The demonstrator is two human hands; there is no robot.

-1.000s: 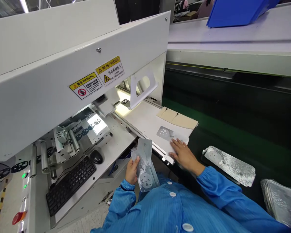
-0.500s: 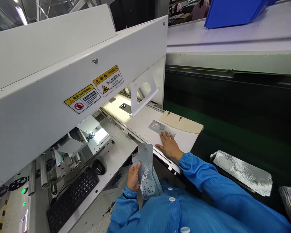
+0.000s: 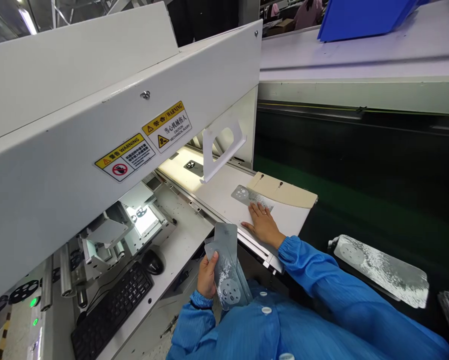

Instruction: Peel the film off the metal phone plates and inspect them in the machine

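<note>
Several thin grey phone back panels with camera holes are fanned in my left hand, thumb on top, close to my body. My right hand lies with spread fingers on the near end of another phone back panel, which rests flat on the white conveyor belt. That panel's holes point toward the machine, beside a beige guide plate. Farther along the lit belt lies a darker panel, partly behind a white bracket.
A white machine housing with warning labels overhangs the left side. Below it are a black keyboard and a mouse. At right, a stack of patterned panels lies on a dark surface. A blue bin stands at the back.
The view has shifted slightly. Under the machine, the black ringed pieces in the lit unit at left have moved a little. Both hands keep nearly the same pose.
</note>
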